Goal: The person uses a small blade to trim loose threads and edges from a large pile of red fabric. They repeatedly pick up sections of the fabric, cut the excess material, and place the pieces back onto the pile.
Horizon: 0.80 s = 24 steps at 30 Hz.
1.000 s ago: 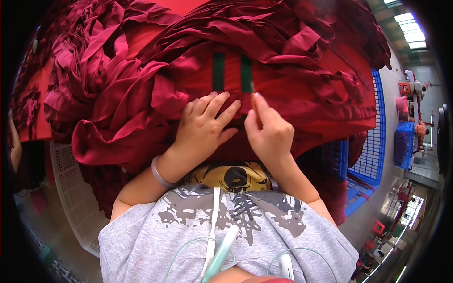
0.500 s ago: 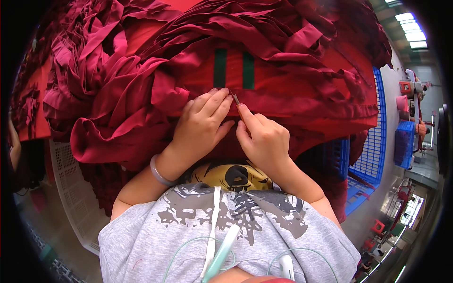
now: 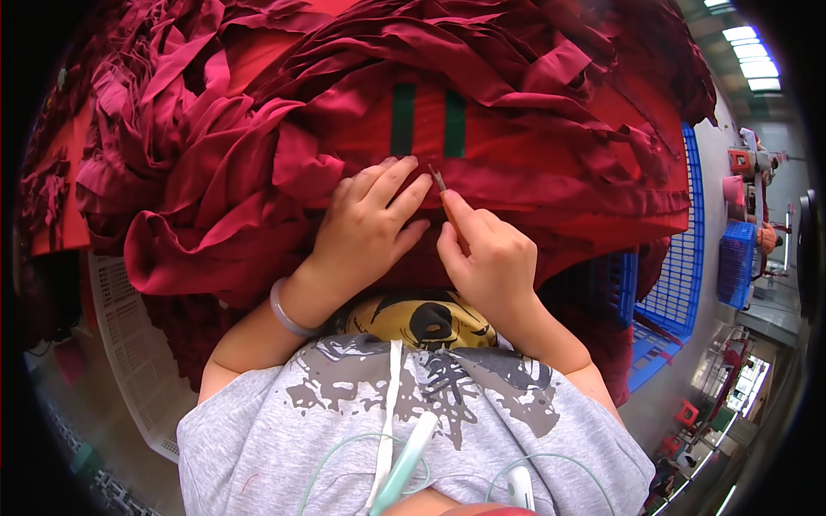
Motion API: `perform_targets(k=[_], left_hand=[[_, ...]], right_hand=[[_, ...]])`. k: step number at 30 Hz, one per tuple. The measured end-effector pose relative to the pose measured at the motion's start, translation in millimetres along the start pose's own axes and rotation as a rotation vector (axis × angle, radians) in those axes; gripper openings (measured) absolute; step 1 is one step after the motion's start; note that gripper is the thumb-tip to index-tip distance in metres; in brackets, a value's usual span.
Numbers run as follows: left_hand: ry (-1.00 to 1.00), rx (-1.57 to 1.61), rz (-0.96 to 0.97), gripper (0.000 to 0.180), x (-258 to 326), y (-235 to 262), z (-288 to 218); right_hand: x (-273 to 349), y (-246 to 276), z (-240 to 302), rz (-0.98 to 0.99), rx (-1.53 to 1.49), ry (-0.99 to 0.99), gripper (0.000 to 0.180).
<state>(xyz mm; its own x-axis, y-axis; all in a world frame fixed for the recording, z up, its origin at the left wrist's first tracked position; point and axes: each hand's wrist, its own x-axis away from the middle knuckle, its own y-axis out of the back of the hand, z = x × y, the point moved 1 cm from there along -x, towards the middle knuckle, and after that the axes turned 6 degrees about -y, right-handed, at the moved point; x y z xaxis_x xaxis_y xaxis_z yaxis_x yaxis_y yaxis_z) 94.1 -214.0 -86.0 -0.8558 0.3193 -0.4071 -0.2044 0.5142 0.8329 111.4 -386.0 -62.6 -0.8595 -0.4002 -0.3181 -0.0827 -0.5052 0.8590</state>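
Dark red cloth (image 3: 533,193) lies spread over the work surface in front of me. My left hand (image 3: 366,219) rests on it, palm down, with its fingers stretched out and slightly apart. A seam ripper (image 3: 440,181) is in the closed fingers of my right hand (image 3: 492,258). Its thin forked tip points away from me, just right of the left fingertips and over the cloth. Most of its handle is hidden in my grip. Beyond the fingertips are two dark green strips (image 3: 402,120) on the red surface, side by side.
Long crumpled strips of dark red cloth (image 3: 206,181) heap up at the left and along the far side. A white plastic basket (image 3: 129,344) stands low at my left, a blue basket (image 3: 680,275) at my right. Farther right is another blue crate (image 3: 737,258).
My right hand has drawn back slightly toward me and to the right, so the seam ripper's tip sits farther from the left fingers. The left hand has barely moved.
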Motion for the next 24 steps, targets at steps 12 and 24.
perform_targets(k=[12,24], left_hand=[[0.008,-0.008,0.011,0.049,0,1,-1],[0.003,0.000,0.007,0.048,0,1,-1]], right_hand=[[1,1,2,0.049,0.062,-0.002,0.032],[2,9,2,0.078,0.032,-0.031,0.031]])
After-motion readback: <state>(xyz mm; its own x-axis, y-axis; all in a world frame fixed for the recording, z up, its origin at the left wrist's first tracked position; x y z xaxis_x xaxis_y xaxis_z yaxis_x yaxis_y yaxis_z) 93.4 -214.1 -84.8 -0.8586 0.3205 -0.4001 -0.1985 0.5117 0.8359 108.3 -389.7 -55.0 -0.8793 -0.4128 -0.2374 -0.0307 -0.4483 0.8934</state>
